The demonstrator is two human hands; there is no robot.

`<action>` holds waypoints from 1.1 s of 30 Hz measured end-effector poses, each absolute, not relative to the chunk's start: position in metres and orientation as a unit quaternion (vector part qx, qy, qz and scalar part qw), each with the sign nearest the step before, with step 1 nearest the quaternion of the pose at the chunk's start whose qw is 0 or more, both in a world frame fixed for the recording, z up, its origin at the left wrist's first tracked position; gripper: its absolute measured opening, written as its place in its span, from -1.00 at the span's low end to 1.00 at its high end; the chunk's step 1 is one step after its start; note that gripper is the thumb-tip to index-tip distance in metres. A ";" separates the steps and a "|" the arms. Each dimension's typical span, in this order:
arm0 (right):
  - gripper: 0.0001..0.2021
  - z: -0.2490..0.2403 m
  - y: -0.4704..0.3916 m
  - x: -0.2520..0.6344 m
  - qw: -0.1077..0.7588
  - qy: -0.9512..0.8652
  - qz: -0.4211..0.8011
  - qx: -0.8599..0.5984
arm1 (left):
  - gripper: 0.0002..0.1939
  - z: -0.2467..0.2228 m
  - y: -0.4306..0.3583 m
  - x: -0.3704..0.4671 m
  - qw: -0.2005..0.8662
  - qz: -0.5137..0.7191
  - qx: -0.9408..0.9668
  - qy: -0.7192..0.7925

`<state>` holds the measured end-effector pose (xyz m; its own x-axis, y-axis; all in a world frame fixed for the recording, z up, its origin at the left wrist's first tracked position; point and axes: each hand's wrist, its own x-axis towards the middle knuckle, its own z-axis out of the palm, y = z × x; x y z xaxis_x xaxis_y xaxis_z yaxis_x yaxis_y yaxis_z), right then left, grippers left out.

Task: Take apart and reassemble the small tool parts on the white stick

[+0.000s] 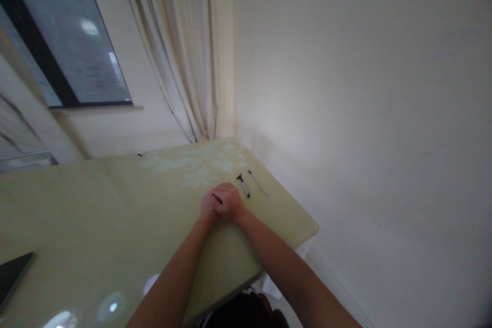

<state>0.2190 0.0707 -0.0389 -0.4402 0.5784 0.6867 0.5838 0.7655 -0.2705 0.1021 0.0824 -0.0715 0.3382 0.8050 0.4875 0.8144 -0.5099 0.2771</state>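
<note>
Both my hands rest together on a pale yellow-green table [96, 215]. My right hand [229, 201] lies over my left hand [207, 208], fingers closed and folded into each other. A thin dark sliver shows between them; I cannot tell what it is. Just right of my hands lies a small black-and-silver tool [243, 185] like a razor or pen. A thin white stick [257, 182] lies beside it, nearer the table's right edge. Neither hand touches these two items.
A dark flat object [13, 274] sits at the table's left edge. A tiny dark speck [140, 155] lies near the far edge. Cream curtains [180, 46] hang in the corner, a window [69, 36] is at left, a plain wall [365, 113] at right.
</note>
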 end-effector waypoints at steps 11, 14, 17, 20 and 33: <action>-0.73 -0.039 0.107 0.276 0.586 -0.557 0.133 -0.573 | -0.34 -0.049 0.082 0.110 -0.041 -0.222 -0.777 -0.588; -0.80 -0.045 0.114 0.281 0.542 -0.549 0.144 -0.620 | -0.41 -0.048 0.086 0.109 -0.073 -0.206 -0.771 -0.598; -0.82 -0.049 0.115 0.279 0.481 -0.585 0.101 -0.645 | -0.56 -0.046 0.088 0.108 -0.088 -0.215 -0.764 -0.602; -0.82 -0.052 0.112 0.277 0.422 -0.614 0.061 -0.664 | -0.64 -0.045 0.087 0.107 -0.096 -0.234 -0.762 -0.596; -0.61 -0.051 0.110 0.284 0.357 -0.628 0.098 -0.684 | -0.63 -0.040 0.088 0.038 -0.172 -0.304 -0.789 -0.506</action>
